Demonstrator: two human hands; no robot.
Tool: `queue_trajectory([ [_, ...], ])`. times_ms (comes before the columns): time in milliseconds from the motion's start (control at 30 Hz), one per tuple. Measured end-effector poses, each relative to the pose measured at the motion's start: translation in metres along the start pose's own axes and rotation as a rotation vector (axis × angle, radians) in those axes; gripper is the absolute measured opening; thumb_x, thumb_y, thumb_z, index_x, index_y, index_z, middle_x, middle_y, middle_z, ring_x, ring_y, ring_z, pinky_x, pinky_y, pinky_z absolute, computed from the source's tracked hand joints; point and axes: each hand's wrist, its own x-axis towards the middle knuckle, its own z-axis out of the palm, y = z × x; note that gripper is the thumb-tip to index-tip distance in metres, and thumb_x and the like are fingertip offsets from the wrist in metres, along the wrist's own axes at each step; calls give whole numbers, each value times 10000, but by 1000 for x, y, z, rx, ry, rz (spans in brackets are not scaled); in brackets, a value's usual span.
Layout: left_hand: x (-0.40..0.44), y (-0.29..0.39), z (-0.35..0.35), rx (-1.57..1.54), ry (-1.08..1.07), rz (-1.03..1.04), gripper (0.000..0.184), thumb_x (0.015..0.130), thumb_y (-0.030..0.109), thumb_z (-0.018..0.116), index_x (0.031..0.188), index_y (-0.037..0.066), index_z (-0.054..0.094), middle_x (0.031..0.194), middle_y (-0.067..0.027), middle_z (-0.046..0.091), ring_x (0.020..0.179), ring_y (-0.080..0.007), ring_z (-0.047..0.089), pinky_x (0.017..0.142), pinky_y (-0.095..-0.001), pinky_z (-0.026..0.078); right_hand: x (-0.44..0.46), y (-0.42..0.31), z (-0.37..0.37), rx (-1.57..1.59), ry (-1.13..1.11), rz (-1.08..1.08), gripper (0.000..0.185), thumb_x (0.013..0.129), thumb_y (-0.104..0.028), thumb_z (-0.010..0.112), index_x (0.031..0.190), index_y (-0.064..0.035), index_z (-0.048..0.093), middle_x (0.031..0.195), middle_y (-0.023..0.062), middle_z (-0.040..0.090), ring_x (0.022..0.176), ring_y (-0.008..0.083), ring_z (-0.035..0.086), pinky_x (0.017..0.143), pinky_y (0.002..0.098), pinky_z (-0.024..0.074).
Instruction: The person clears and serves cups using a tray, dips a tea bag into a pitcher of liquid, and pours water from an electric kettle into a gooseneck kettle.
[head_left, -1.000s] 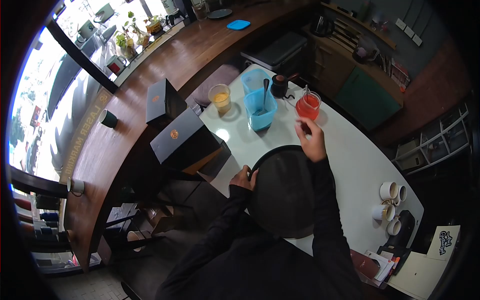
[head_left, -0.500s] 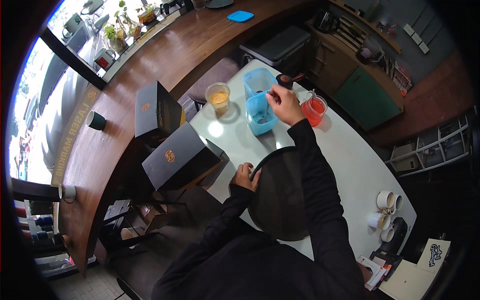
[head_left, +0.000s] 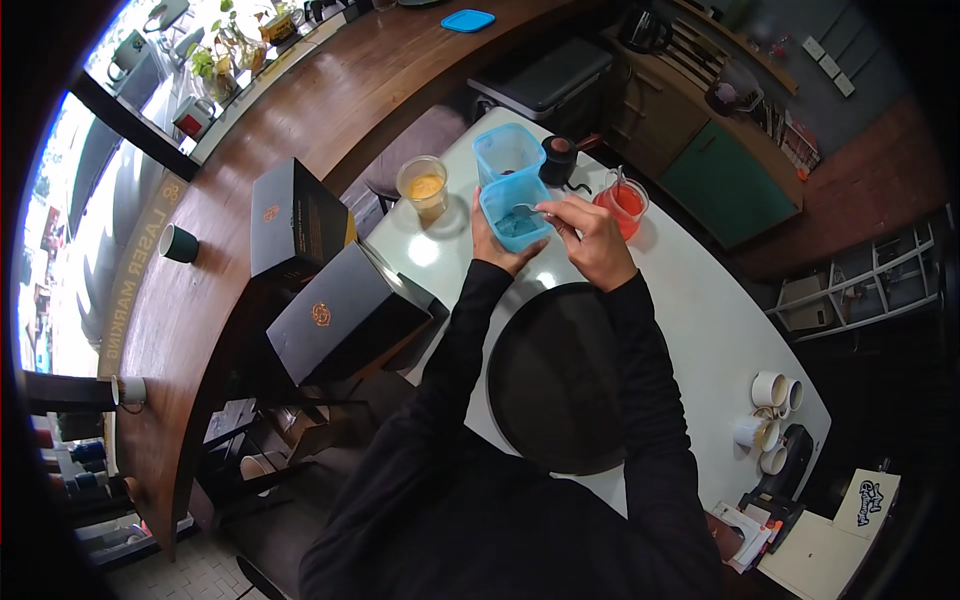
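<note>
My left hand is wrapped round the lower left side of the nearer blue container, which has blue-green contents at its bottom. My right hand pinches the handle of a spoon, whose far end is inside that container. A second blue container stands just behind it. To the left is a clear cup of yellow contents; to the right, a clear jar of red contents with a utensil in it. A round black tray lies in front of me, touched by neither hand.
Two dark boxes stand at the left of the white table. Several cups are at its right end. A dark device with a handle sits behind the containers. A green cup is on the wooden counter.
My left hand has left the tray's edge and taken hold of the nearer blue container. My right hand has come over from the red jar's side and grasped the spoon, which now leans right.
</note>
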Motion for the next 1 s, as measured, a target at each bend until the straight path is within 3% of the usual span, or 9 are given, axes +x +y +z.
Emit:
queue_trajectory([
  [33, 1, -1, 3, -34, -21, 14, 1008, 521, 313, 846, 1298, -17, 295, 1225, -210, 415, 1174, -344, 409, 988, -401, 355, -4, 4, 2, -17, -30, -1, 206, 772, 2, 574, 970, -22, 629, 822, 122, 607, 762, 302, 600, 646, 353, 471],
  [133, -2, 0, 3, -268, -9, -281, 940, 509, 313, 850, 1245, -9, 360, 1156, -181, 474, 1110, -321, 476, 956, -388, 390, -14, 5, 7, -95, -80, -21, 268, 736, 27, 564, 988, -35, 628, 854, 110, 600, 785, 297, 592, 659, 357, 475],
  [367, -36, 18, 3, -34, 118, -57, 814, 545, 277, 834, 1170, -19, 405, 1069, -162, 503, 997, -307, 525, 862, -358, 432, -45, -15, 17, -242, -35, -78, 295, 719, 78, 595, 995, -24, 612, 838, 107, 574, 753, 286, 581, 639, 364, 469],
  [433, -45, 26, 2, 93, 149, 31, 763, 589, 233, 827, 1175, 19, 388, 988, -106, 585, 892, -208, 607, 766, -316, 488, -56, -21, 19, -278, 0, -51, 257, 730, 71, 597, 976, -3, 600, 817, 116, 563, 739, 292, 574, 632, 370, 464],
  [467, -51, 25, 3, 36, 133, 16, 694, 623, 199, 800, 1162, 24, 400, 959, -95, 588, 857, -201, 612, 745, -305, 489, -62, -24, 22, -287, 24, -50, 219, 748, 69, 585, 961, 17, 585, 799, 128, 553, 731, 303, 567, 626, 371, 462],
  [700, -71, 35, -1, -33, 106, -22, 670, 628, 157, 789, 1157, 36, 397, 963, -98, 575, 870, -200, 601, 746, -299, 488, -98, -43, 32, -252, 87, 3, 194, 750, 47, 565, 943, 39, 555, 787, 148, 529, 716, 319, 563, 618, 384, 463],
  [767, -69, 40, -3, 103, 139, 139, 700, 618, 161, 796, 1171, 35, 385, 1001, -111, 550, 904, -211, 585, 759, -306, 485, -104, -48, 32, -227, 52, 24, 198, 748, 60, 561, 945, 43, 553, 791, 149, 530, 717, 324, 564, 619, 385, 467],
  [1000, -72, 44, -7, 29, 84, 164, 694, 636, 152, 785, 1183, 32, 375, 1023, -122, 527, 925, -237, 575, 788, -330, 482, -104, -52, 24, -228, 158, 4, 233, 759, 84, 562, 984, 26, 576, 813, 137, 552, 724, 318, 564, 622, 371, 459],
])
